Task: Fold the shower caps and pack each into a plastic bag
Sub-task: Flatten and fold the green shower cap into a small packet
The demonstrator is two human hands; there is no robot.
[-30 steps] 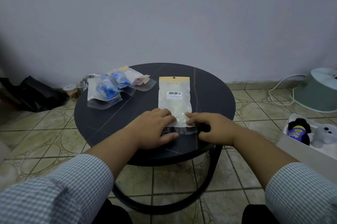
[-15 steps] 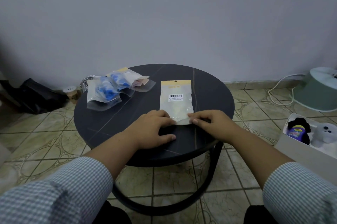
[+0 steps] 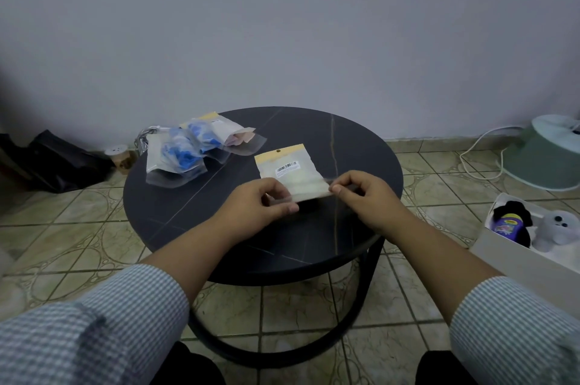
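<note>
We hold a plastic bag [image 3: 290,176] over the middle of the round black tabletop [image 3: 354,146], its near end lifted and its yellow header strip with the barcode label pointing away from us. Our left hand [image 3: 262,204] pinches the bag's near left corner, the fingers [image 3: 276,196] curled around the clear flap. Our right hand [image 3: 364,196] pinches the near right corner between thumb and forefinger. Something pale lies inside the bag, probably a folded shower cap, though the plastic blurs it too much to be sure. At the far left of the tabletop sits a pile of filled bags [image 3: 194,149], overlapping one another; two show blue contents and one shows something pinkish. On the tiled floor [image 3: 62,227] to the left, a black bag [image 3: 59,162] lies against the wall, with a small jar [image 3: 120,158] just beside the table. To the right stand a green tub [image 3: 546,155] and a white box [image 3: 514,256] holding a soft toy [image 3: 558,227].
</note>
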